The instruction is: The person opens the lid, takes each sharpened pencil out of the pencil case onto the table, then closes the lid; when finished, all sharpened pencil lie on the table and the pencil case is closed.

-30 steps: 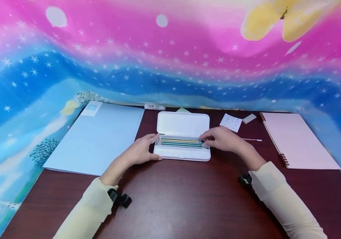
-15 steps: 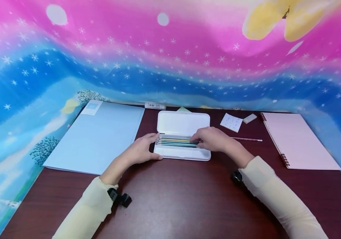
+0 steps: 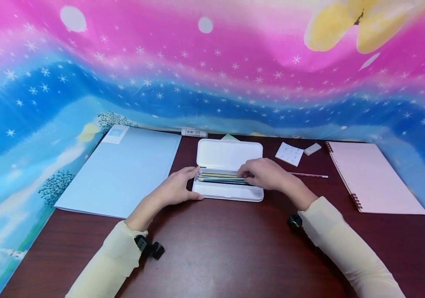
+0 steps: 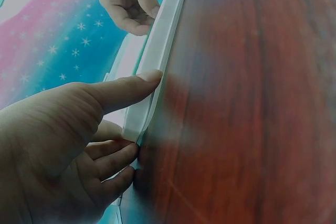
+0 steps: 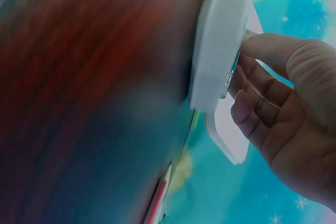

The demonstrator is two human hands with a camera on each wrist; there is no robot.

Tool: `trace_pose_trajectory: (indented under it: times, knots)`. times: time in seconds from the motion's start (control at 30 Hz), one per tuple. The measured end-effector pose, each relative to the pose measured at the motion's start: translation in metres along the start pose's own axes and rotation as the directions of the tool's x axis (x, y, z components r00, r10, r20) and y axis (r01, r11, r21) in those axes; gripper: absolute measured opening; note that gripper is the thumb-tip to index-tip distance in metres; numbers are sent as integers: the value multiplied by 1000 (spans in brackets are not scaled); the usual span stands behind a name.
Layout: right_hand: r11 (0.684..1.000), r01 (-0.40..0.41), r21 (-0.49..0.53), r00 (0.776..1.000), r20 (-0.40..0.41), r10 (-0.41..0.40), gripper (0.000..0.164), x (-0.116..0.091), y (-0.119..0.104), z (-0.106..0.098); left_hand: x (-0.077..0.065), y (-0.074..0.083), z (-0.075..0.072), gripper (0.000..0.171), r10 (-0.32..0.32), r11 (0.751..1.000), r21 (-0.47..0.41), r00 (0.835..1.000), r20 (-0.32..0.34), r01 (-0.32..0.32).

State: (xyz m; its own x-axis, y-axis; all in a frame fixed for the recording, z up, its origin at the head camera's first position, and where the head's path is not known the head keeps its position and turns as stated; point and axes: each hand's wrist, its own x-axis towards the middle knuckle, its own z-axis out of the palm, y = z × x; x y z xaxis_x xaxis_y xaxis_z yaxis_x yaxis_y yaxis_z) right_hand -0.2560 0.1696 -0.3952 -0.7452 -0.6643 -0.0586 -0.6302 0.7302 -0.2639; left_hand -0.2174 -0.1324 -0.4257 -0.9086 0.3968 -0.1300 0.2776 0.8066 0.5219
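Observation:
A white pencil case lies open on the table, its lid tipped back. Several pencils, green and yellowish, lie lengthwise in its tray. My left hand holds the case's left end, thumb at the front edge; in the left wrist view that thumb rests on the white rim. Over the tray's right half, my right hand pinches at the pencils with thumb and fingertips, which hide their right ends. The right wrist view shows this hand at the case's open side, a green pencil end beside its fingertips.
A light blue folder lies left, a pink spiral notebook right. Behind the case lies a white tube. A small printed paper, a white eraser and a loose pencil lie right of it.
My right hand has moved left from the tray's right end to farther over the pencils, and the front pencils now lie slightly askew. My left hand stays on the case.

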Motion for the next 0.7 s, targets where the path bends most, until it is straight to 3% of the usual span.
trace_pose_trajectory:
  times: [0.3, 0.7]
  knots:
    - [995, 32, 94, 996, -82, -24, 19, -18, 22, -17, 0, -1, 0, 98, 19, 1000, 15, 1000, -10, -19]
    - [978, -25, 207, 984, -169, 61, 22, -54, 55, -31, 0, 0, 0, 97, 29, 1000, 2, 999, -18, -29]
